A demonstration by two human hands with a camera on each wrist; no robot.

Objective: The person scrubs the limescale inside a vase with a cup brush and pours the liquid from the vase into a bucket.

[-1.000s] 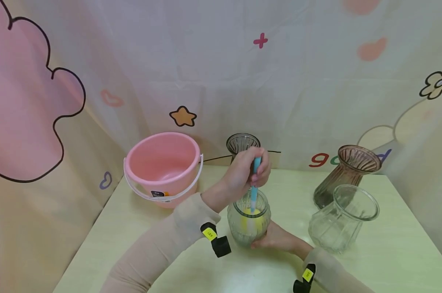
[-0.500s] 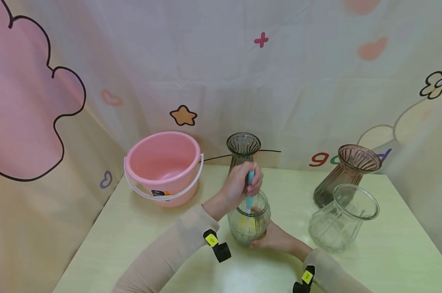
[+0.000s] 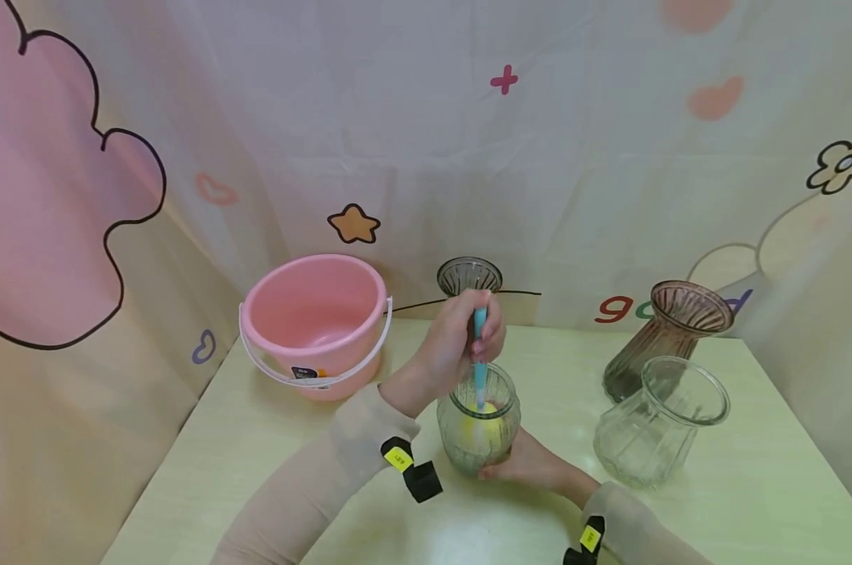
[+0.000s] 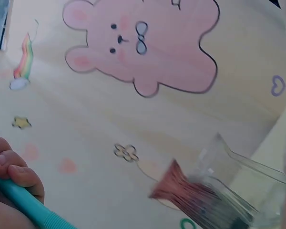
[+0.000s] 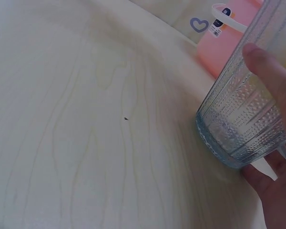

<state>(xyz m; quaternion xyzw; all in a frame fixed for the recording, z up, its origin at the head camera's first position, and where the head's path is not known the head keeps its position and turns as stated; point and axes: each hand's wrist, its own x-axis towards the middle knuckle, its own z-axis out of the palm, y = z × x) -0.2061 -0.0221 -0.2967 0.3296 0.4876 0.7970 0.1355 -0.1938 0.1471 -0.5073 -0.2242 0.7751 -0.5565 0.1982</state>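
My left hand (image 3: 461, 337) grips the turquoise handle (image 4: 26, 202) of a sponge bottle brush (image 3: 480, 380). Its yellow sponge head (image 3: 487, 430) is down inside a round, ribbed clear glass vase (image 3: 457, 451), seen through the wall. Low on the vase's right side, my right hand (image 3: 528, 464) holds it from outside. In the right wrist view, the thumb (image 5: 267, 67) lies along the textured glass, with other fingers near the base. Whether the base touches the table cannot be told.
A pink bucket (image 3: 313, 314) with a white handle stands left of the vase. Behind my left hand is a grey glass vase (image 3: 468, 275), partly hidden. On the right, a brownish glass vase (image 3: 652, 345) and a clear glass vase (image 3: 645, 443) lean on the table (image 3: 765, 486).
My left hand has pushed the brush down into the vase and then drawn it partway up again, ending slightly further left. The right hand and the vase hardly shift.
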